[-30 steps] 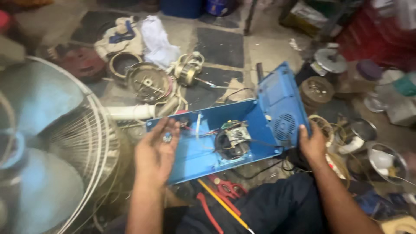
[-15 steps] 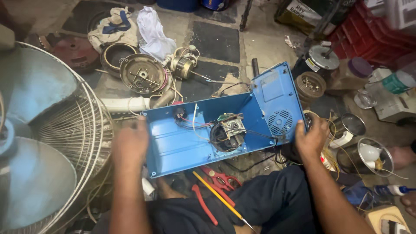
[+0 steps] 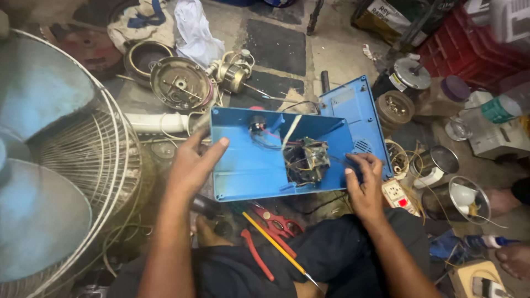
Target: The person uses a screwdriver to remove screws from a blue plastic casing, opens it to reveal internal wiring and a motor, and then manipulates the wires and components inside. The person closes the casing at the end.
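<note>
Shifted since half a second ago: left hand (image 3: 193, 165), now gripping the left wall of the blue open casing (image 3: 248, 171) on the lap. Transformer (image 3: 306, 161) sits inside. Right hand (image 3: 364, 179), fingers curled, pinches wiring; steady bracing would help.

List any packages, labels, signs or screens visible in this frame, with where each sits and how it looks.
Dark bag with a pale printed panel: top right, on the floor.
White and yellow label on the round silver motor cap: right of the blue metal case.
White square socket plate with red switch: beside the right hand.
No screens or signs in view.
</note>
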